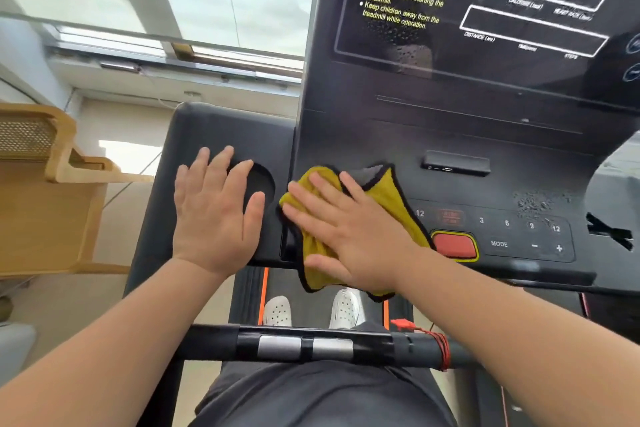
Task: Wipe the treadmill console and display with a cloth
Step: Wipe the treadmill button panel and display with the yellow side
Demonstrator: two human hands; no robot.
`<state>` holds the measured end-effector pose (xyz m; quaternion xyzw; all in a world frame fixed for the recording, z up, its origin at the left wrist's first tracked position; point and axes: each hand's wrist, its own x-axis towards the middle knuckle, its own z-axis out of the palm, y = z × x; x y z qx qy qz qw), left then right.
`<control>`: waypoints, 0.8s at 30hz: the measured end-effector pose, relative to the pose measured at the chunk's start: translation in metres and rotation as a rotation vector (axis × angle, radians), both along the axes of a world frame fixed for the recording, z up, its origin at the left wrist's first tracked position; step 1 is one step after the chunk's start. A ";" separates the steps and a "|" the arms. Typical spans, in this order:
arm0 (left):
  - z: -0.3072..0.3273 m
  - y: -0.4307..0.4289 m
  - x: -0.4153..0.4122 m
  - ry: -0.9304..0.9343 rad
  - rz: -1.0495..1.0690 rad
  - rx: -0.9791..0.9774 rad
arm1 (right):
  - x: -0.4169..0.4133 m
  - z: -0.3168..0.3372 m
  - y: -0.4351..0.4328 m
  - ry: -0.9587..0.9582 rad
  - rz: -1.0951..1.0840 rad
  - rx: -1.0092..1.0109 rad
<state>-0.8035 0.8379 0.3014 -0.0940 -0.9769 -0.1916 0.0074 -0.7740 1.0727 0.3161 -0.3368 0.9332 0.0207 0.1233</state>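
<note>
The black treadmill console fills the right half of the view, with its dark display above it bearing yellow warning text and white boxes. A yellow cloth with black edging lies on the console's left part, over the button panel. My right hand presses flat on the cloth with its fingers spread. Flat on the console's left wing rests my left hand, fingers apart, beside a round cup recess; it holds nothing. Water droplets dot the display and the console's right part.
A red stop button, MODE and plus/minus keys sit right of the cloth. A black handlebar with silver sensors and a red cord crosses below. My white shoes stand on the belt. A wooden chair is at left, a window behind.
</note>
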 end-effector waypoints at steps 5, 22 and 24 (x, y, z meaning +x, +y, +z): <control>0.001 0.001 -0.002 -0.030 0.037 -0.038 | 0.031 -0.005 0.037 0.033 0.146 -0.003; 0.000 0.000 0.000 -0.011 0.024 0.026 | 0.014 -0.010 0.005 0.082 0.040 0.006; 0.000 0.000 0.000 -0.012 0.023 0.022 | 0.031 -0.013 0.017 0.084 0.049 0.004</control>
